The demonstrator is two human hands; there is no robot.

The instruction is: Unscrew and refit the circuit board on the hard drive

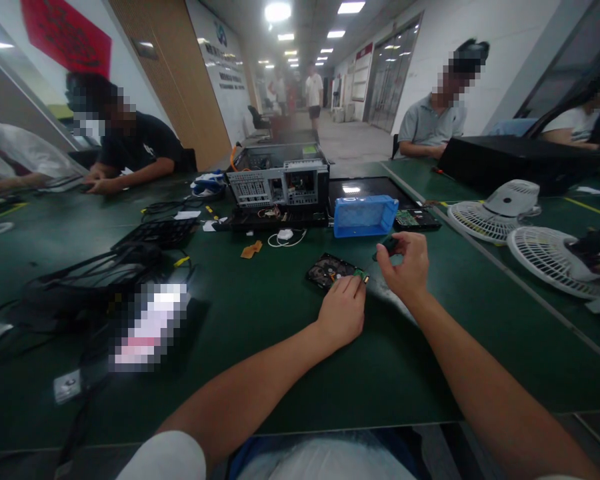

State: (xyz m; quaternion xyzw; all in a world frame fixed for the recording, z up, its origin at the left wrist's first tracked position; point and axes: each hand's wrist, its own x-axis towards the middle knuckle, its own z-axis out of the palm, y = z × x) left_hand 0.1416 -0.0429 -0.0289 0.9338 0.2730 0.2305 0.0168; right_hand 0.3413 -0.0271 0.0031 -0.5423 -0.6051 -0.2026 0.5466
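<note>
A hard drive (327, 271) lies circuit side up on the green table (280, 347), just ahead of me. My left hand (344, 312) rests knuckles up against its near right corner, fingers curled and pressing on the drive's edge. My right hand (405, 267) hovers just right of the drive, fingers pinched round the dark handle of a small screwdriver (386, 247) that points down toward the drive's corner.
A blue plastic bin (364, 216) stands behind the drive, with an open computer case (279, 181) to its left and another circuit board (417, 219) to its right. Fan parts (495, 212) lie at right, cables and black parts (100, 267) at left. Other people sit around the table.
</note>
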